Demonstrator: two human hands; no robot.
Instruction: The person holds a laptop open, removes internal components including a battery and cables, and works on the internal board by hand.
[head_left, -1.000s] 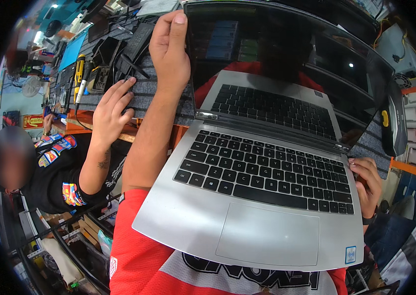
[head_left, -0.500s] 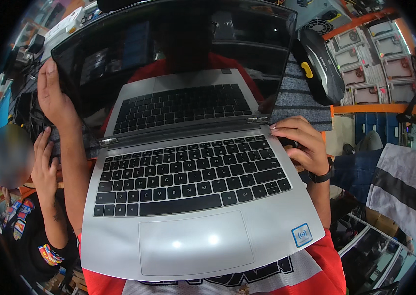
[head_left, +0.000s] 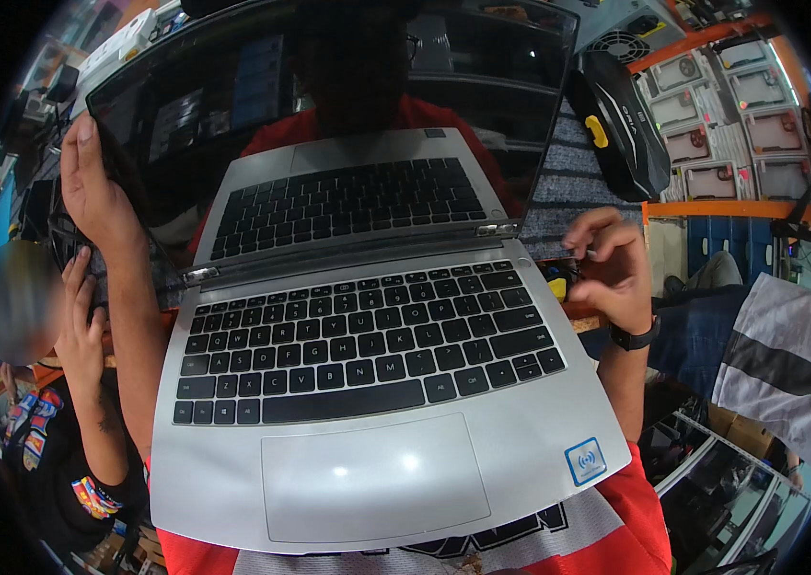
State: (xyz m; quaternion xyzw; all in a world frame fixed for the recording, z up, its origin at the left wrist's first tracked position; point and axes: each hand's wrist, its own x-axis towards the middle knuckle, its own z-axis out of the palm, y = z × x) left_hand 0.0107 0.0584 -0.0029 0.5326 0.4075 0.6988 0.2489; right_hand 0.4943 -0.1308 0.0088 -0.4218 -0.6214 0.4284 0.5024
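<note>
A silver laptop [head_left: 530, 460] with black keys lies opened out before me, its glossy dark screen [head_left: 262, 91] tilted back and mirroring the keyboard. My left hand [head_left: 99, 192] is upright at the screen's left edge, its fingers stretched out; whether they touch the frame I cannot tell. Off the laptop's right side, close to the hinge corner, my right hand [head_left: 616, 273] hovers with bent fingers and the thumb apart from them. Nothing shows in its grasp. A dark watch [head_left: 637, 333] circles that wrist.
Beyond the right hand a black case with a yellow part [head_left: 624, 129] rests on a grey striped mat [head_left: 559, 177]. Packaged items [head_left: 712, 105] fill an orange-edged rack at right. At left sits another person, whose hand [head_left: 80, 326] is beside my left forearm. A power strip [head_left: 123, 43] is far left.
My right hand has come away from the laptop's right edge, its fingers lifting and spreading from the thumb. My left hand has shifted slightly left along with the screen's edge.
</note>
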